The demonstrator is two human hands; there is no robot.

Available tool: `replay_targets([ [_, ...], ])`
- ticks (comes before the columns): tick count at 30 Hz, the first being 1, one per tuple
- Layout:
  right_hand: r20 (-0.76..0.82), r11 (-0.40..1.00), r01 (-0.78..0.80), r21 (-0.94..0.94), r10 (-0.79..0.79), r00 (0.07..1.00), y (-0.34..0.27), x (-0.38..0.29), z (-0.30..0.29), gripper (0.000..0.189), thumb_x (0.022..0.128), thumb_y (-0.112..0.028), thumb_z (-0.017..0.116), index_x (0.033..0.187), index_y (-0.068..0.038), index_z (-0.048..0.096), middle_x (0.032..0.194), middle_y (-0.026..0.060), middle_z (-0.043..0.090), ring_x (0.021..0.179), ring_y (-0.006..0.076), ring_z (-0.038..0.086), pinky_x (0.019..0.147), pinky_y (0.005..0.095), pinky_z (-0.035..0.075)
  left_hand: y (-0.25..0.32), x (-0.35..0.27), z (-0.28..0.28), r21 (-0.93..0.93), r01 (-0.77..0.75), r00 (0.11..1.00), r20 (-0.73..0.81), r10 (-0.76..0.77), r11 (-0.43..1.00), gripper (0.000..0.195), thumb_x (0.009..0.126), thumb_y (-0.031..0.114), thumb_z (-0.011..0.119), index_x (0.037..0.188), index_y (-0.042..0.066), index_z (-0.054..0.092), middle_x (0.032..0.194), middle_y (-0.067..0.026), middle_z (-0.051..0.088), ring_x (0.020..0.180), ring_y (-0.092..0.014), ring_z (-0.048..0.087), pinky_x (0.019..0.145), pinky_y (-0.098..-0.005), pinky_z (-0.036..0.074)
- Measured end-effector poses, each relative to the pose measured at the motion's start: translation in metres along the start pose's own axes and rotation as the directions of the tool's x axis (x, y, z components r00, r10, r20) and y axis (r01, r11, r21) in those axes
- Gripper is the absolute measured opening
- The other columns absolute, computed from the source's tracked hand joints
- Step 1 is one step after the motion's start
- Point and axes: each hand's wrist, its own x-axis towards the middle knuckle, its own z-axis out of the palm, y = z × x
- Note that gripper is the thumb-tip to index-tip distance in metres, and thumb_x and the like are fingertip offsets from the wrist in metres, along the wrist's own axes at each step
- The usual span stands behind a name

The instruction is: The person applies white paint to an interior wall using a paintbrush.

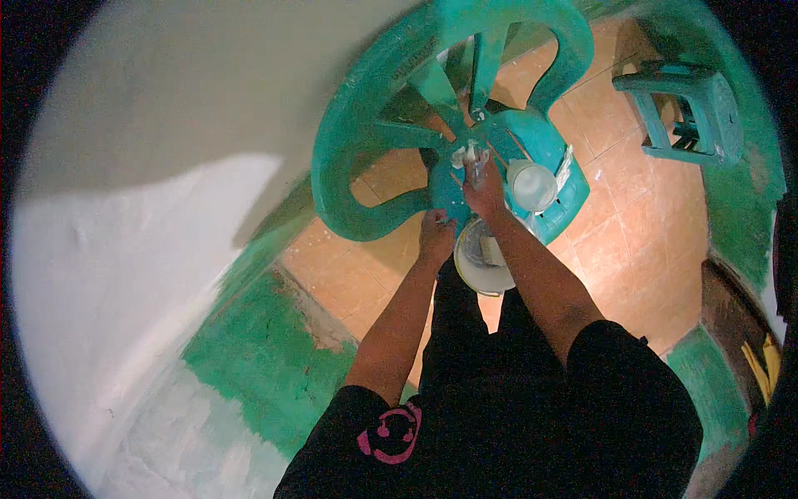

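A green plastic armchair (374, 212) stands before me, its slatted back towards the wall. My right hand (483, 187) reaches over the seat (573, 193), its fingertips at a whitish clump (461, 157) near the foot of the back slats. Whether the fingers grip or press the clump is unclear. My left hand (437, 232) is at the near left edge of the seat, fingers bent; its grip is not clear. A whitish plastic tub (534, 186) sits on the seat. Under my right forearm is a bucket (480, 279) with cloudy liquid and a pale block-like thing (492, 251) inside.
A crumpled whitish piece (565, 167) lies beside the tub. A green plastic stool (692, 115) stands at upper right on the orange tile floor (648, 231). On the left rises a white and green wall (124, 262). Yellow strips (762, 371) lie at far right.
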Motion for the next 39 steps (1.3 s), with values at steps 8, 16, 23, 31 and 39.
replay_targets([
  [8,0.119,0.910,0.410,-0.057,-0.402,0.908,-0.080,-0.014,-0.086,0.026,0.084,-0.016,0.048,0.104,0.001,0.047,0.097,0.0221,0.050,0.087,0.0398,0.050,0.074,0.0449,0.041,0.114,-0.029,-0.033,0.183,-0.444,0.867,-0.160,0.472,0.877,0.054,0.064,0.011,0.069,0.109,0.003,0.041,0.102,-0.0169,0.048,0.095,-0.032,0.049,0.083,-0.0401,0.040],
  [16,0.391,0.902,0.100,0.419,-0.278,0.877,-0.126,-0.032,-0.146,0.027,0.088,-0.017,0.043,0.107,0.002,0.044,0.097,0.0209,0.049,0.089,0.0356,0.050,0.079,0.0402,0.039,0.174,-0.070,-0.050,-0.269,-0.401,0.827,0.306,0.472,0.876,0.053,0.071,0.018,0.063,0.118,0.003,0.042,0.113,-0.0190,0.050,0.106,-0.032,0.048,0.089,-0.0398,0.038],
  [23,0.533,0.777,-0.393,0.493,0.087,0.842,-0.108,-0.073,-0.136,0.025,0.090,-0.019,0.042,0.107,-0.001,0.043,0.093,0.0151,0.049,0.088,0.0247,0.051,0.079,0.0353,0.040,0.134,-0.108,-0.011,-0.148,-0.288,0.896,0.307,0.321,0.946,0.042,0.085,0.022,0.049,0.118,-0.001,0.041,0.108,-0.0177,0.054,0.098,-0.028,0.055,0.082,-0.0372,0.044],
  [31,0.646,0.531,-0.847,0.038,0.634,0.426,-0.050,-0.106,-0.125,0.047,0.090,-0.038,0.044,0.122,-0.003,0.044,0.107,0.0158,0.053,0.095,0.0258,0.053,0.085,0.0361,0.039,0.072,-0.124,0.022,-0.333,0.556,0.640,0.756,-0.137,0.762,0.029,0.087,0.025,0.041,0.097,-0.001,0.050,0.076,-0.0116,0.059,0.051,-0.022,0.056,0.049,-0.0354,0.047],
  [39,0.722,0.660,-0.736,-0.152,0.583,0.373,0.019,-0.114,-0.082,0.054,0.086,-0.046,0.044,0.119,-0.003,0.048,0.119,0.0170,0.050,0.108,0.0336,0.049,0.094,0.0428,0.033,0.051,-0.131,0.030,-0.450,0.850,0.506,0.843,-0.185,0.274,0.033,0.089,0.035,0.037,0.091,0.005,0.051,0.065,-0.0079,0.052,0.050,-0.023,0.053,0.051,-0.0390,0.049],
])
